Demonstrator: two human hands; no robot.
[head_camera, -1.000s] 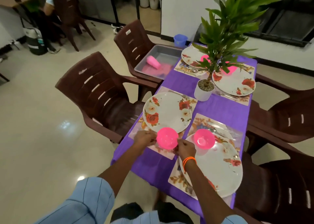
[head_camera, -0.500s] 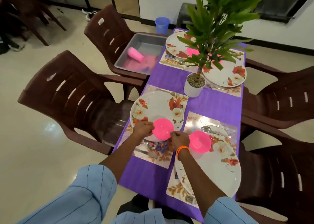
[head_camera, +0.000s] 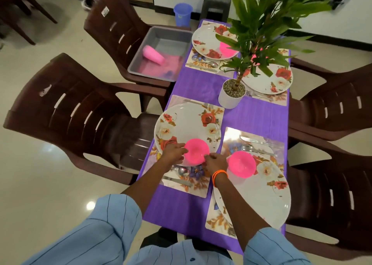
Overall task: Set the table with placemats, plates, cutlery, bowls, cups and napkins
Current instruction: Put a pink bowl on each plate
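Note:
A pink bowl (head_camera: 196, 151) sits on the near edge of the floral plate (head_camera: 187, 128) at the near left place. My left hand (head_camera: 173, 151) grips its left rim and my right hand (head_camera: 215, 161) pinches its right rim. A second pink bowl (head_camera: 241, 164) stands on the near right plate (head_camera: 261, 196). A spoon (head_camera: 182, 171) and knife (head_camera: 177, 181) lie on the floral placemat (head_camera: 193, 188) below my hands. Two more plates with pink bowls sit at the far end, partly behind leaves.
A potted plant (head_camera: 231, 95) stands mid-table on the purple cloth (head_camera: 255, 116). A grey tub (head_camera: 161, 53) holding a pink cup (head_camera: 153, 54) rests on the far left chair. Brown chairs (head_camera: 76, 112) flank the table. A blue bucket (head_camera: 182, 14) stands on the floor.
The pink bowl held in both hands has moved from over the placemat's edge onto the near edge of the left plate. The view has tilted down.

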